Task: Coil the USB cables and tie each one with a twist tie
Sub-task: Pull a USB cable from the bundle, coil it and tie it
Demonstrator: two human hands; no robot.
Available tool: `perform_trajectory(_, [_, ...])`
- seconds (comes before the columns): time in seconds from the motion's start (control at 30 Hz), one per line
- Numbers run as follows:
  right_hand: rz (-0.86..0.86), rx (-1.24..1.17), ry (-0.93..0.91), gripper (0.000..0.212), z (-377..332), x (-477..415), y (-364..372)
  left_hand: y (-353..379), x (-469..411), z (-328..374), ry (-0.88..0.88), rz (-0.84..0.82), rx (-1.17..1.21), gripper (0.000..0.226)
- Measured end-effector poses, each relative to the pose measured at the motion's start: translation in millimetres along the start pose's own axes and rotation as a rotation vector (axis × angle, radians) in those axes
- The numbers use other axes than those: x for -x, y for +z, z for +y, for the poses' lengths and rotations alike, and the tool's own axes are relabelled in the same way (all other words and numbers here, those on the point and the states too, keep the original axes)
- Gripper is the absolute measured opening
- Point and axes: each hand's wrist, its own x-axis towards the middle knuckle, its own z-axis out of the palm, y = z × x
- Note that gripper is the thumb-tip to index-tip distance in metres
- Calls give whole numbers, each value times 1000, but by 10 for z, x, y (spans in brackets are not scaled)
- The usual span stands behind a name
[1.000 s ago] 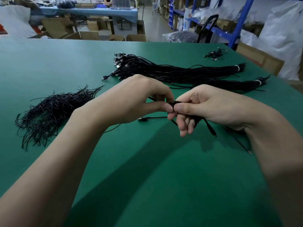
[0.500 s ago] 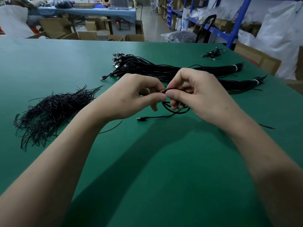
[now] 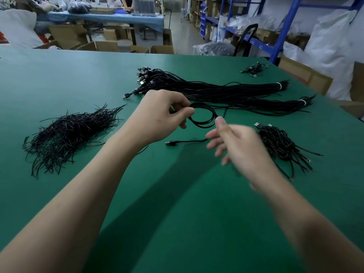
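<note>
Two hands worked over one green table (image 3: 59, 79). One cable (image 3: 200, 124) was in hand, wound into a small ring of a few turns. The left hand (image 3: 159, 119) pinched the ring's left edge between thumb and forefinger and held it above the table, so the ring stood out to the right of that pinch. The right hand (image 3: 240, 148), blurred, had its fingers spread and loose, closed on nothing. Its thumb sat just beside the ring's right edge; whether it touched I could not tell. The cable's loose tail ran left from under the right fingers to one plug (image 3: 170, 143) lying on the table.

Beyond lay two long bundles of straight cables, the far bundle (image 3: 216, 89) and the near bundle (image 3: 275, 106), each with one white band. One heap of twist ties (image 3: 69, 133) lay at the left. One heap of coiled cables (image 3: 279, 143) lay at the right, and one small cluster (image 3: 254, 68) at the far edge.
</note>
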Motion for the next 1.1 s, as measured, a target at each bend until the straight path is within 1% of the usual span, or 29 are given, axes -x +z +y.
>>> perform_trajectory(0.03, [-117,-176,157,49,4,12,68,23,14,25,3,12,-14,13])
perform_trajectory(0.07, [-200,-353,275,54,-1,14,132,58,36,49,11,23,-30,13])
perform_trajectory(0.1, [-248,-521,353,59,-10,10,186,101,68,71,21,37,-44,12])
perform_trajectory(0.17, [-277,-777,431,69,-12,-9,256,206,164,98,39,67,-81,12])
perform_trajectory(0.2, [-272,-845,444,72,4,-20,280,261,230,101,56,81,-120,13])
perform_trajectory(0.27, [-245,-901,456,73,50,-36,320,370,391,91,131,121,-225,17])
perform_trajectory(0.3, [-220,-906,461,72,74,-30,345,413,474,80,176,144,-279,19])
perform_trajectory(0.37, [-137,-882,455,63,110,7,393,480,613,53,251,188,-409,21])
perform_trajectory(0.43, [-76,-838,428,54,143,53,434,540,721,14,278,233,-489,17])
perform_trajectory(0.53, [-85,-744,370,46,199,109,479,605,825,-46,245,300,-462,15])
perform_trajectory(0.67, [-80,-671,247,32,224,125,498,694,897,-73,174,297,-423,15])
perform_trajectory(0.8, [-63,-544,156,29,292,113,481,740,928,-59,93,259,-361,18])
perform_trajectory(0.87, [-69,-484,90,28,320,109,456,729,945,-33,25,205,-267,21])
perform_trajectory(0.9, [-73,-455,54,29,326,106,443,719,950,-26,-22,166,-163,24])
perform_trajectory(1.0, [-106,-373,-44,30,349,101,426,699,940,-96,-188,69,262,30])
perform_trajectory(1.03, [-121,-375,-61,29,360,101,430,701,930,-131,-227,23,338,36])
perform_trajectory(1.1, [-152,-409,-84,27,373,109,446,713,925,-182,-270,-53,402,50])
